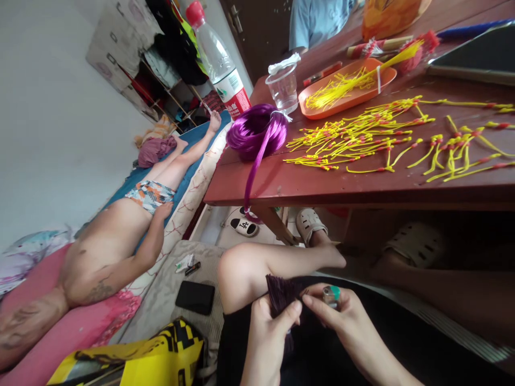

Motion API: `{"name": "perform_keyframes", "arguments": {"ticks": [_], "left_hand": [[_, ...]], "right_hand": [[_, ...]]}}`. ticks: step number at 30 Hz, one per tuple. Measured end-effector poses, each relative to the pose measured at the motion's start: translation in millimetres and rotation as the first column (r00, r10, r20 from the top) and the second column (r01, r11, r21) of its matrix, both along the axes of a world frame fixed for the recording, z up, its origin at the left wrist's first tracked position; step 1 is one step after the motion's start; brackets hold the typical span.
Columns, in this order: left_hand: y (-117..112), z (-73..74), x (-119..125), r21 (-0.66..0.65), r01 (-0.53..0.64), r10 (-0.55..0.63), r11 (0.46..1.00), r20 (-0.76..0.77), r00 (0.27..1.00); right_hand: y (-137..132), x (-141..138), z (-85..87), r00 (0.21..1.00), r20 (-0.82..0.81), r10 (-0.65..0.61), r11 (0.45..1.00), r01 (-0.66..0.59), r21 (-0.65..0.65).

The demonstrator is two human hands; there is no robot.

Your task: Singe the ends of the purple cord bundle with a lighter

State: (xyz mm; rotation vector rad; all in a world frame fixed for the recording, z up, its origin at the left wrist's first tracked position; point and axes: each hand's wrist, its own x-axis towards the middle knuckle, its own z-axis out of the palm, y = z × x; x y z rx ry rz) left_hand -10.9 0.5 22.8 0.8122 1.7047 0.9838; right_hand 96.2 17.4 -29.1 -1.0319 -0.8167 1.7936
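My left hand (pixel 270 327) is closed around a bundle of dark purple cord pieces (pixel 277 294), its thumb pressed across them over my lap. Close beside it, my right hand (pixel 341 316) pinches a thin dark strand between thumb and forefinger at the bundle's edge. A small metal and green object (pixel 331 296), which looks like a lighter's top, sits in the curled fingers of that same hand. On the table, a coil of shiny purple cord (pixel 257 131) hangs one end over the edge. Knotted yellow cords with red bits (pixel 350 136) lie spread to its right.
The red-brown table (pixel 322 187) carries an orange tray (pixel 308 110) of yellow cords, a plastic cup (pixel 284 88), a bottle (pixel 223 64) and a dark tablet-like device (pixel 478 56). A black phone (pixel 195 297) lies left of my knee. One person lies on a bed; another sits across.
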Motion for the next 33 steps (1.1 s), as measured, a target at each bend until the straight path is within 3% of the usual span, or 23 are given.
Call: {"name": "perform_keyframes", "arguments": {"ticks": [5,11,19,33], "left_hand": [[0,0.7,1,0.006,-0.039,0.039,0.999,-0.030,0.999],[-1,1.5,-3,-0.011,-0.044,0.044,0.999,-0.050,0.998],[-1,0.6,-8,-0.042,-0.020,0.018,0.999,-0.055,0.998],[-6,-6.8,-14,-0.031,-0.048,0.051,0.998,0.080,0.995]], "right_hand": [[0,0,0.4,0.999,-0.032,0.014,1.000,-0.013,0.014],[0,6,-11.7,0.996,-0.092,0.017,0.999,-0.014,0.036],[3,10,-8.2,0.975,0.181,0.130,0.991,-0.131,-0.009],[0,4,-19.4,0.970,0.190,0.149,0.984,-0.164,0.063]]}}
